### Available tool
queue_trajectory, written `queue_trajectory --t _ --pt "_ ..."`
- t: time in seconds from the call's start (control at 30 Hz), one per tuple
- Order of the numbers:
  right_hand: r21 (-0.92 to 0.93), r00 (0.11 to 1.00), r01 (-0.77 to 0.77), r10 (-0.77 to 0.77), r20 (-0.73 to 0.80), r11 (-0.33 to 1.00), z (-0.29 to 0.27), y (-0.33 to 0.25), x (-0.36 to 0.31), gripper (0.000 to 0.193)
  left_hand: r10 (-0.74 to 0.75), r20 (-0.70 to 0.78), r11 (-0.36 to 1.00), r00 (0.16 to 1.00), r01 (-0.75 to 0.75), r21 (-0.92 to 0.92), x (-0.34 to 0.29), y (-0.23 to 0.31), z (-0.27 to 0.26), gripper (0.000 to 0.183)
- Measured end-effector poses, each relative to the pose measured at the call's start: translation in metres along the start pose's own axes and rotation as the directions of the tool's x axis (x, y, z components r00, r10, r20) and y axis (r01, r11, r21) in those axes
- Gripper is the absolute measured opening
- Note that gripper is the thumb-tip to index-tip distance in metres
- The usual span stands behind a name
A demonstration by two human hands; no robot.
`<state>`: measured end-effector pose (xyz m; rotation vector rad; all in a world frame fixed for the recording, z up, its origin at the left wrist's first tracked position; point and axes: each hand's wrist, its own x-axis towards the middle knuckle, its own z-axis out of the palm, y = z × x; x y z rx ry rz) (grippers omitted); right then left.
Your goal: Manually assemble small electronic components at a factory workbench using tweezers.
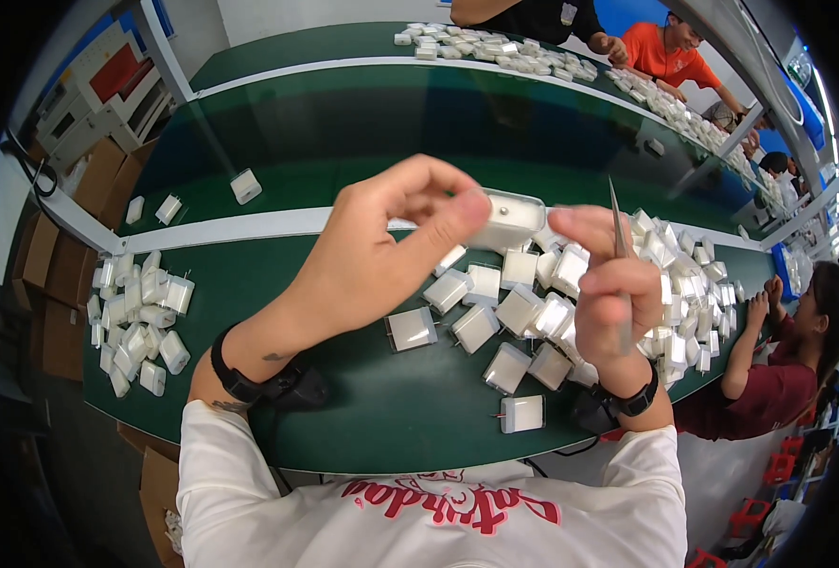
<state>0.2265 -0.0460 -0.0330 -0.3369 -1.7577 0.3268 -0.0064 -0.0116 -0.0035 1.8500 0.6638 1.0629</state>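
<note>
My left hand [391,213] is raised over the middle of the green table, thumb and fingers closed on the left end of a white block in a clear casing [516,225]. A small round metal spot shows on the block's upper end face. My right hand [618,289] grips a pair of pointed metal tweezers [618,216], tips upward. Its index finger reaches to the right end of the block; whether it touches cannot be made out. Beneath both hands lies a loose heap of similar white blocks [523,308], some with thin metal pins sticking out.
A smaller pile of white blocks [135,322] lies at the table's left. A white metal rail [239,225] crosses behind my hands, with a few blocks beyond it. Co-workers sit at the right [769,369] and far side [665,52]. Cardboard boxes [64,275] stand left.
</note>
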Motion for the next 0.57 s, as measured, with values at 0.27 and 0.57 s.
queue_trajectory --t 0.27,0.57 --pt "-0.023 0.967 -0.140 0.142 0.213 0.990 0.006 0.006 0.000 0.060 -0.224 0.204 0.920 0.953 0.276 -0.279 -0.002 -0.002 0.006 0.039" --pt "0.102 0.977 -0.188 0.176 0.121 0.977 0.004 0.001 0.000 0.061 0.255 0.125 0.957 0.959 -0.269 0.107 -0.002 -0.009 0.011 0.066"
